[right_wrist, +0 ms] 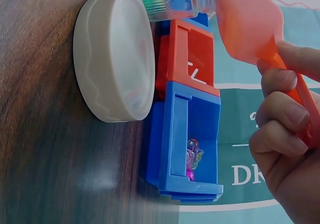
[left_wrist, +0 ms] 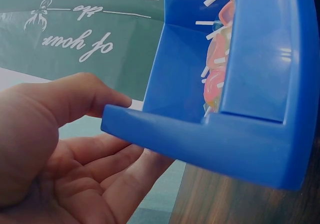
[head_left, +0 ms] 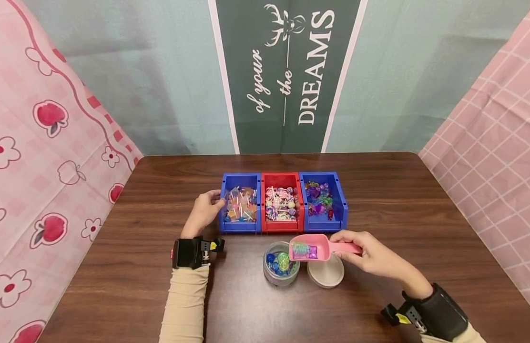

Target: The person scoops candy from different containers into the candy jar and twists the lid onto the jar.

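Note:
My right hand (head_left: 368, 252) grips the handle of a pink scoop (head_left: 322, 247), which holds a few clear green and purple pieces. The scoop hangs over the rim of a clear jar (head_left: 281, 278) with blue and green pieces inside. In the right wrist view the fingers (right_wrist: 280, 109) curl round the handle. My left hand (head_left: 205, 212) holds the left wall of a blue bin (head_left: 240, 226) filled with small candy-like pieces on white sticks. In the left wrist view, the thumb and fingers lie on either side of the bin's wall (left_wrist: 165, 134).
A red bin (head_left: 280, 227) of lollipop-like pieces stands in the middle of the row. To its right is another blue bin (head_left: 324, 224) with colourful clear pieces. A pale round lid (head_left: 326, 276) lies beside the jar on the brown table (head_left: 119, 267). Curtains surround the table.

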`<state>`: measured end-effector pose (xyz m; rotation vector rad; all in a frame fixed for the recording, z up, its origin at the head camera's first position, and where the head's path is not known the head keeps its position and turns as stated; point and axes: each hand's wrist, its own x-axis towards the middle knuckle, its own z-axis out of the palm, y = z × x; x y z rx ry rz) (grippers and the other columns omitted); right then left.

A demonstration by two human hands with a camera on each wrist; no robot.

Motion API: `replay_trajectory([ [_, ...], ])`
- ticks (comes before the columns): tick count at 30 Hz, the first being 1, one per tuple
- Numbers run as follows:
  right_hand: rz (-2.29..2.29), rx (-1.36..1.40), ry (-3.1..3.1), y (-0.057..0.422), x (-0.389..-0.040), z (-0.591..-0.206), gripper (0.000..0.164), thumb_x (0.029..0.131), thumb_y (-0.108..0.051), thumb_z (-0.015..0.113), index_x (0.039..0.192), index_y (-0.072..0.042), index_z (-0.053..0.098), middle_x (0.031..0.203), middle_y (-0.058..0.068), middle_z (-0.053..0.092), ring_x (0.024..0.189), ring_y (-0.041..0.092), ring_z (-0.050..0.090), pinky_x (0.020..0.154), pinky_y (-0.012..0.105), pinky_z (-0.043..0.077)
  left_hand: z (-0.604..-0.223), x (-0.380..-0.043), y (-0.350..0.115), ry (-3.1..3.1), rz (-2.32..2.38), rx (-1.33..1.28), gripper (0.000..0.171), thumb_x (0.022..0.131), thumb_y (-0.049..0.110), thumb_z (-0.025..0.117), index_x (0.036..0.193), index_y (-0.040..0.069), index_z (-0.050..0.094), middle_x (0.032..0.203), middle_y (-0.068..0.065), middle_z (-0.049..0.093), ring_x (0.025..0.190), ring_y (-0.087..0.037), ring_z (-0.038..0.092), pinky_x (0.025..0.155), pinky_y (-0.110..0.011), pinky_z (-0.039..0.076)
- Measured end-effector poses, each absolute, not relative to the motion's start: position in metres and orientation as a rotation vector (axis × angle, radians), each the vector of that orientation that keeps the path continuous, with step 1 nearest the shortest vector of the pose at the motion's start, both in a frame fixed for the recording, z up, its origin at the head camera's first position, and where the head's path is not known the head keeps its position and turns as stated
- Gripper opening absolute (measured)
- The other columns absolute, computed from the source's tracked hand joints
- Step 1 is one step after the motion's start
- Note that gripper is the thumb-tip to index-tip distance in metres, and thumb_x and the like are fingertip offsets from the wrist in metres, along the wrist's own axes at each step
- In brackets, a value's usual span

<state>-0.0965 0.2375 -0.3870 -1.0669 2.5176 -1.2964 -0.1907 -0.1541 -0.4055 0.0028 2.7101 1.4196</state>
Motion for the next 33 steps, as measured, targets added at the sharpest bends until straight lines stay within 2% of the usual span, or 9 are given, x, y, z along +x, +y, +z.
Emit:
replay_trajectory([
  [12,-1.222,-1.108,2.549,0.234,-0.099,-0.379,0.018,0.082,-0.009,0.069,0.099,-0.009,0.065,0.077,0.0,0.062,0.062,0.002,0.048,0.048,0.018,0.046,-0.405,-0.192,-0.154,2.714,1.416,0.0,0.042,0.091,0.008,0.052,0.128,-0.012,0.048,0.117,-0.031,0.06,0.105,-0.035,0.057,0.093,-0.05,0.05],
  [17,-1.207,-1.116,2.567,0.23,-0.099,-0.372,0.019,0.078,-0.005,0.072,0.095,-0.01,0.066,0.074,0.003,0.063,0.061,0.003,0.049,0.047,0.02,0.047,-0.405,-0.192,-0.155,2.714,1.424,0.002,0.043,0.091,0.008,0.052,0.128,-0.013,0.048,0.116,-0.031,0.06,0.105,-0.036,0.057,0.093,-0.05,0.05],
  [24,-1.129,-1.103,2.652,0.221,-0.1,-0.359,0.02,0.073,-0.006,0.076,0.09,-0.013,0.068,0.076,0.0,0.067,0.061,0.004,0.051,0.047,0.021,0.049,-0.404,-0.191,-0.155,2.695,1.434,-0.006,0.043,0.091,0.008,0.052,0.129,-0.013,0.047,0.117,-0.031,0.06,0.105,-0.036,0.057,0.093,-0.05,0.05],
  [33,-1.053,-1.165,2.682,0.21,-0.101,-0.339,0.02,0.07,-0.009,0.078,0.088,-0.012,0.07,0.079,0.002,0.072,0.061,0.004,0.053,0.047,0.022,0.052,-0.403,-0.19,-0.155,2.687,1.432,-0.006,0.043,0.092,0.008,0.051,0.129,-0.013,0.047,0.118,-0.032,0.059,0.106,-0.036,0.057,0.094,-0.051,0.049],
])
